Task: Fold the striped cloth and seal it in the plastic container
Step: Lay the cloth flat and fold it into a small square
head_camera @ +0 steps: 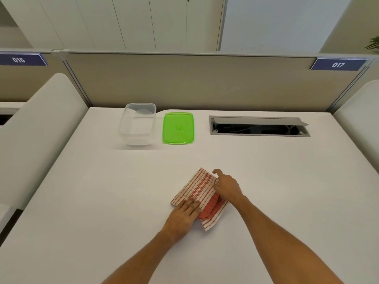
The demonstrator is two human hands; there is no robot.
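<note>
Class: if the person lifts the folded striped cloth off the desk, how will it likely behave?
Probably floppy: the striped cloth lies in soft layers that may unfold, since both the left hand and right hand press on it. Likely light for its size.

Both forearms run off the bottom edge, elbows out of frame. Left hand covers the near-left part of the striped cloth; right hand covers its right edge, fingertips tucked under a fold, so grip can't be confirmed. How many layers the cloth has: can't tell. Clear plastic container washes out against the white bench; its near wall is hard to trace. Cable hatch interior is dark, contents unreadable. Plant is cut off at the right edge. Sign 016 is clipped at the left edge.
</note>
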